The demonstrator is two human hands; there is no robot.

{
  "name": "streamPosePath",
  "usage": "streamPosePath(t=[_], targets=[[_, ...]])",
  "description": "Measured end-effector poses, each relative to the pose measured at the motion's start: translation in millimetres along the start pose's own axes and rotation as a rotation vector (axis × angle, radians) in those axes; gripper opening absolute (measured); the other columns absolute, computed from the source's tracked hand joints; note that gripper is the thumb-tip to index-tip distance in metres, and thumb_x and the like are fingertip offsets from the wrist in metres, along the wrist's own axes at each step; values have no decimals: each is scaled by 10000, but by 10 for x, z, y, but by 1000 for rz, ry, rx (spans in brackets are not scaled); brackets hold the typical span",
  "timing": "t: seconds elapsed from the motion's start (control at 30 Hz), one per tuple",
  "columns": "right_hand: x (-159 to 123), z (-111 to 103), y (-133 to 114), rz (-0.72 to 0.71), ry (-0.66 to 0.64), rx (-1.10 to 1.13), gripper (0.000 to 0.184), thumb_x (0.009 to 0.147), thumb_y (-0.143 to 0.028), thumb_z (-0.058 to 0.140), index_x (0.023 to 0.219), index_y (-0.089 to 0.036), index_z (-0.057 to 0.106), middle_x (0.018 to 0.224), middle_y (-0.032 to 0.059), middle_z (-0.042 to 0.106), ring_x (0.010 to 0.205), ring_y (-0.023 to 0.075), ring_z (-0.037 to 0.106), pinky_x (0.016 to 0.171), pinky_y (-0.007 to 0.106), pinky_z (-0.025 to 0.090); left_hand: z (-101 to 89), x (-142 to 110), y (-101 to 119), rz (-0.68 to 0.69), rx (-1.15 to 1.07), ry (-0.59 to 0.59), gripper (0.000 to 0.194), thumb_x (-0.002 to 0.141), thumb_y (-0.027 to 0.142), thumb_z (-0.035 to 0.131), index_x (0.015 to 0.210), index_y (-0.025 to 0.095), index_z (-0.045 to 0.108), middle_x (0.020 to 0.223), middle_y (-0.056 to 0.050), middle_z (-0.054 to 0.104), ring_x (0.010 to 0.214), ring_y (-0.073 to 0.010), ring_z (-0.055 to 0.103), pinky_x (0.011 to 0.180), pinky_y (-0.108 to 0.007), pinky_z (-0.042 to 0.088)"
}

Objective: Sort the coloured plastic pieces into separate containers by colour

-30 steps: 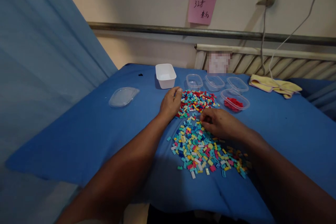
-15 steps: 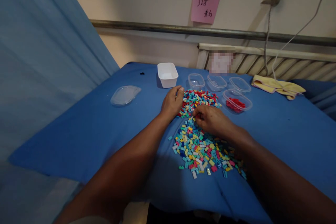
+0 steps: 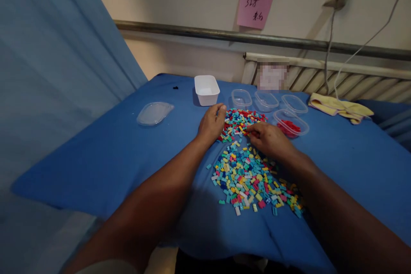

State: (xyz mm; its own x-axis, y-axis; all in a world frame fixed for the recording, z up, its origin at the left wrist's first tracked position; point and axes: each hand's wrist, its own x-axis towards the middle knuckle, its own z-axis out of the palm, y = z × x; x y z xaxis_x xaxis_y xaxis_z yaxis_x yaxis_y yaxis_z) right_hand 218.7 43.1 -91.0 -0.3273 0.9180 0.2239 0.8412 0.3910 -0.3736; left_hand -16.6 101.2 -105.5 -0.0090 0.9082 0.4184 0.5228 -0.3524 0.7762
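Observation:
A heap of small toy building bricks point(image 3: 245, 116), many of them red, lies between my two hands on the blue cloth. My left hand point(image 3: 212, 125) rests along the heap's left edge, its fingers stretched forward and holding nothing I can see. At the heap's right side is my right hand point(image 3: 271, 139), index finger extended among the bricks and thumb lower down; no brick shows in its grasp. Nearer to me spreads a wider patch of mixed bricks point(image 3: 244, 175), partly under my right forearm. A clear plastic tub point(image 3: 302, 130) with red bricks point(image 3: 287, 127) stands right of the heap.
Behind the heap are a white tub point(image 3: 207, 97), a clear tub point(image 3: 241, 105), another clear tub point(image 3: 266, 105) and a clear lid or tub point(image 3: 295, 105). A clear lid point(image 3: 153, 114) lies left, a yellow cloth point(image 3: 337, 108) far right. A radiator point(image 3: 308, 78) borders the back.
My right hand has moved right and slightly away from me, from the gap between the brick piles to the heap's right side. Its index finger is straighter. My left hand stays beside the heap.

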Motion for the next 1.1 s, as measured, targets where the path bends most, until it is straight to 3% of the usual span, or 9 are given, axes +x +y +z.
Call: streamPosePath(t=[0.1, 0.23, 0.37, 0.63, 0.87, 1.1], targets=[[0, 23, -7, -43, 6, -44, 234, 934, -164, 655, 1069, -201, 842, 1096, 108, 835, 1019, 266, 754, 923, 354, 547, -6, -2, 3, 1, 0, -10, 425, 1132, 442, 489, 1340, 170, 741, 1288, -113, 783, 1217, -270, 709, 1136, -404, 522], [-47, -28, 28, -20, 42, 76, 189, 924, -196, 657, 1008, -207, 826, 996, 77, 827, 887, 230, 739, 807, 324, 536, -10, 4, -10, 5, -2, -9, 435, 1130, 455, 490, 1351, 171, 734, 1306, -116, 774, 1233, -272, 700, 1156, -413, 508], [-116, -87, 94, 53, 101, 216, 240, 919, -266, 650, 1071, -211, 827, 873, 36, 799, 752, 203, 706, 694, 304, 500, -13, 5, -16, 2, -5, -17, 433, 1126, 461, 487, 1338, 179, 738, 1283, -111, 780, 1206, -273, 706, 1149, -422, 516], [-132, -94, 142, 81, 103, 146, 307, 942, -269, 642, 1179, -199, 825, 923, 54, 809, 775, 209, 710, 731, 314, 513, -13, 7, -4, 0, -4, -16, 426, 1124, 461, 487, 1324, 184, 741, 1267, -108, 784, 1200, -271, 707, 1136, -418, 524], [-22, -21, -90, 1, -58, -27, 270, 994, -223, 631, 1157, -194, 844, 1150, 115, 838, 1018, 264, 765, 894, 341, 528, -7, 15, -5, -5, 12, -15, 424, 1122, 451, 493, 1340, 180, 735, 1303, -106, 778, 1233, -272, 700, 1161, -424, 510], [-5, -45, -147, 2, -153, -163, 238, 990, -221, 634, 1107, -204, 841, 1101, 119, 849, 978, 270, 771, 824, 324, 505, -1, 23, -18, 1, 19, -23, 421, 1111, 457, 517, 1335, 179, 740, 1340, -115, 771, 1259, -281, 697, 1163, -430, 513]])
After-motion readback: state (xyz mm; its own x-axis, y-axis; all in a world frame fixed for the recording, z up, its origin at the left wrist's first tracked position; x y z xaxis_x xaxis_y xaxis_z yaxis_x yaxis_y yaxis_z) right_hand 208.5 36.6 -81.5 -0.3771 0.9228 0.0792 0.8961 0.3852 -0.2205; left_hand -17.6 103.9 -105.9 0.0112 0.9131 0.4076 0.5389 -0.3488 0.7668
